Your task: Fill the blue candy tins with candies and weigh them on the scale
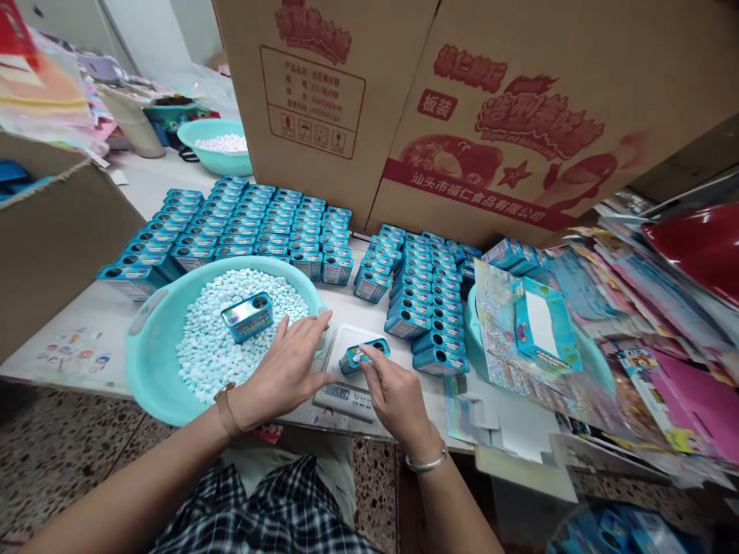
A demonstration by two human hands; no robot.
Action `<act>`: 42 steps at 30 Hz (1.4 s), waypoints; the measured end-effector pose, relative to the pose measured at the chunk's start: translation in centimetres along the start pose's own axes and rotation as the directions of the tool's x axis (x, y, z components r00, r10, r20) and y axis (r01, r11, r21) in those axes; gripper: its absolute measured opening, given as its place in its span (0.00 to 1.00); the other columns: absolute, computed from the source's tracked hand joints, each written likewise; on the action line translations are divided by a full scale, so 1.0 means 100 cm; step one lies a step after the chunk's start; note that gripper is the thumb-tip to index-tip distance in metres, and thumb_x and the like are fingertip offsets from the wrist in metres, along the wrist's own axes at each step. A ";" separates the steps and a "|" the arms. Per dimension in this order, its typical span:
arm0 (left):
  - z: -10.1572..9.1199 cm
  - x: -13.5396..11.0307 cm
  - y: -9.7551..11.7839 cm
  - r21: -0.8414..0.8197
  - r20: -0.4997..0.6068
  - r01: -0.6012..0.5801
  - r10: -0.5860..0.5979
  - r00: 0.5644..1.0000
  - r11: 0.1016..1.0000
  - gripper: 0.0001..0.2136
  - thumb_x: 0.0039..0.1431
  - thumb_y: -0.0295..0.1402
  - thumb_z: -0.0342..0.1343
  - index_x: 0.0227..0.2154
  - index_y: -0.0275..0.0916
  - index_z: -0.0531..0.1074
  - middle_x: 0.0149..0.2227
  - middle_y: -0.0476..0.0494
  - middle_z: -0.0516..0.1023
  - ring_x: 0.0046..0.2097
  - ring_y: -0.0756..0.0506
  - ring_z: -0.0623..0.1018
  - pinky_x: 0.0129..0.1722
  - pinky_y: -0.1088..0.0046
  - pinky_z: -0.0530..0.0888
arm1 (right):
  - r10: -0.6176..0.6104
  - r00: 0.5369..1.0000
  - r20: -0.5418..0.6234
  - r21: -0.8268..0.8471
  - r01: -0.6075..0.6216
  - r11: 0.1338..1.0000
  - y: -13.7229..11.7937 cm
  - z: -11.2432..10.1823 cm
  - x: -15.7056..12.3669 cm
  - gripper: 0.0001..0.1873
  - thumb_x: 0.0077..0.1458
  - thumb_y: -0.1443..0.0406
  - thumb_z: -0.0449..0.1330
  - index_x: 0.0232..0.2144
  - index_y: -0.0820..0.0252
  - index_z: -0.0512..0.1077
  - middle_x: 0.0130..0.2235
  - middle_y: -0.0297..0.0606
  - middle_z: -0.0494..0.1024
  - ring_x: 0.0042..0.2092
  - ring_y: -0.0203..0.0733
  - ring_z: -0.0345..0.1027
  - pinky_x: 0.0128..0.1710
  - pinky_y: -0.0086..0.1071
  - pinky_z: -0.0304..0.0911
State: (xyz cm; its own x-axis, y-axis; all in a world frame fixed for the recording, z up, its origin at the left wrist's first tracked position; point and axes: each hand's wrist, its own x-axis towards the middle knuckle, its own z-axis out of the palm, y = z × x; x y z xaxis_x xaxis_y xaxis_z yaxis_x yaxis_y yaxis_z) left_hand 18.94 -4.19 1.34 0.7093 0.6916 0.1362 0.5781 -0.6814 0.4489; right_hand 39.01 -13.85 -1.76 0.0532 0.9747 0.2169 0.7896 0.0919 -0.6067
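A small blue tin (363,355) lies on a white digital scale (344,397) at the table's front edge. My right hand (396,394) pinches that tin with its fingertips. My left hand (290,364) rests on the rim of a teal basin (151,358), fingers curled together over the white candies (215,338); what they hold, if anything, is hidden. A second blue tin (248,315) lies on top of the candies in the basin.
Several rows of blue tins (248,227) and more tins (421,288) stand behind. Large cardboard boxes (462,108) rise at the back, another box (51,231) on the left. Printed cards and a second basin (543,331) crowd the right. A far bowl (216,144) holds candies.
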 end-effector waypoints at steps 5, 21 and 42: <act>0.001 0.000 0.003 -0.011 -0.006 -0.006 0.006 1.000 1.000 0.39 0.56 0.35 0.58 0.66 0.40 0.45 0.60 0.33 0.66 0.61 0.35 0.65 0.63 0.42 0.54 | 0.006 0.998 0.055 -0.161 0.003 0.987 -0.005 0.000 0.006 0.15 0.67 0.60 0.46 0.50 0.57 0.67 0.39 0.42 0.81 0.38 0.44 0.76 0.34 0.32 0.61; 0.013 0.013 0.011 0.011 0.107 0.017 -0.018 0.994 1.000 0.39 0.54 0.35 0.60 0.65 0.38 0.47 0.61 0.31 0.64 0.64 0.34 0.62 0.64 0.44 0.51 | 0.237 0.970 0.056 -0.404 -0.195 0.894 -0.008 -0.007 0.025 0.11 0.66 0.61 0.46 0.41 0.57 0.67 0.29 0.41 0.79 0.28 0.44 0.73 0.24 0.33 0.45; -0.021 0.067 0.037 0.124 0.229 -0.193 0.161 0.960 0.973 0.32 0.61 0.44 0.54 0.64 0.38 0.52 0.60 0.33 0.67 0.61 0.34 0.66 0.62 0.41 0.52 | 0.803 0.569 0.179 0.886 0.261 -0.383 0.070 -0.019 -0.060 0.10 0.48 0.72 0.61 0.36 0.62 0.68 0.28 0.28 0.66 0.22 0.26 0.56 0.20 0.22 0.56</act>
State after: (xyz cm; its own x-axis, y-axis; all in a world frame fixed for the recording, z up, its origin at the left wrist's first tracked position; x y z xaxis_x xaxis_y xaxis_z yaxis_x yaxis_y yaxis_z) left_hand 25.00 -1.54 5.82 0.8662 0.4996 0.0010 0.4762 -0.8262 0.3010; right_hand 45.34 -19.45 -5.88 0.5548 0.6649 -0.5002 -0.8299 0.4000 -0.3888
